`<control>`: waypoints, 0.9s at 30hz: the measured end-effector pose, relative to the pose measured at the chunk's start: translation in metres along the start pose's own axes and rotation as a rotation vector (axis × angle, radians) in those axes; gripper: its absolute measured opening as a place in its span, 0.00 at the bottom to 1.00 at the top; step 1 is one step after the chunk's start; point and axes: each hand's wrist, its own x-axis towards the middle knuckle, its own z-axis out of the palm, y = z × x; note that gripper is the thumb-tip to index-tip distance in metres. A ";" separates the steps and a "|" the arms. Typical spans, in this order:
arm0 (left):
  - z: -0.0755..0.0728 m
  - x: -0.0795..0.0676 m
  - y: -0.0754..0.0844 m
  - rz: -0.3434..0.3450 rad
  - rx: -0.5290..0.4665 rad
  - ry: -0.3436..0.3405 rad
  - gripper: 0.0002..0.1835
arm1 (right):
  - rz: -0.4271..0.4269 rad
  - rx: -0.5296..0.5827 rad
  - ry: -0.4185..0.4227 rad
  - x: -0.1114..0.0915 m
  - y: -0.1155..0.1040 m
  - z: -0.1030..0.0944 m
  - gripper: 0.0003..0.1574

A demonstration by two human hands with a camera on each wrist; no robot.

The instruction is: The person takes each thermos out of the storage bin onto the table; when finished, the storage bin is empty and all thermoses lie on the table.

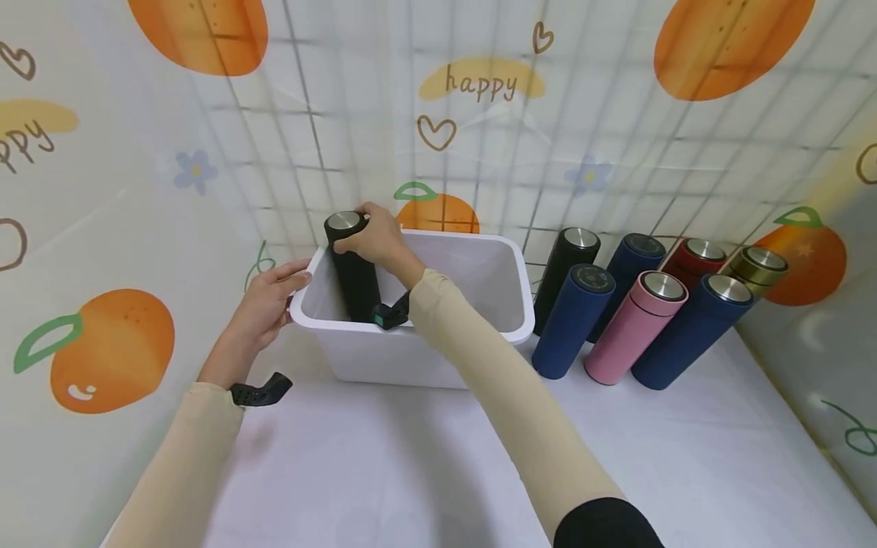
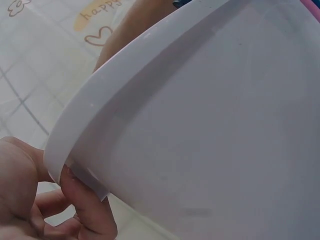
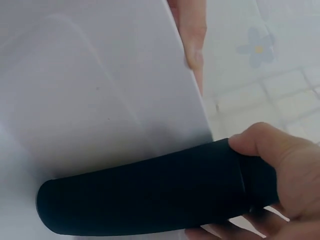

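Note:
A white plastic bin (image 1: 404,350) stands on the table against the back sheet. My right hand (image 1: 380,240) grips a black thermos (image 1: 358,285) near its steel-topped lid, and the thermos stands nearly upright inside the bin's left end. In the right wrist view the thermos (image 3: 145,192) lies close along the bin wall, thumb on one side and fingers on the other. At the bin's left end my left hand (image 1: 267,304) holds the rim. The left wrist view shows fingers (image 2: 87,205) curled under that rim, with the thumb side against its outside.
Right of the bin several thermoses stand close together: a black one (image 1: 565,274), blue ones (image 1: 572,323), a pink one (image 1: 633,331), a red one (image 1: 695,259) and a gold-topped one (image 1: 757,266). Behind hangs a printed sheet (image 1: 479,160) over a wire grid.

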 end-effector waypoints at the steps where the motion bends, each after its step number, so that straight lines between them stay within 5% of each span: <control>1: 0.000 0.001 -0.001 0.001 -0.002 0.003 0.30 | 0.001 0.001 -0.003 0.000 0.000 0.000 0.38; 14: 0.000 0.003 -0.002 0.012 -0.021 0.002 0.30 | -0.016 0.228 -0.014 -0.004 -0.001 -0.016 0.40; 27: -0.001 -0.002 -0.002 0.010 -0.042 0.002 0.30 | -0.084 0.275 -0.045 -0.011 -0.016 -0.040 0.39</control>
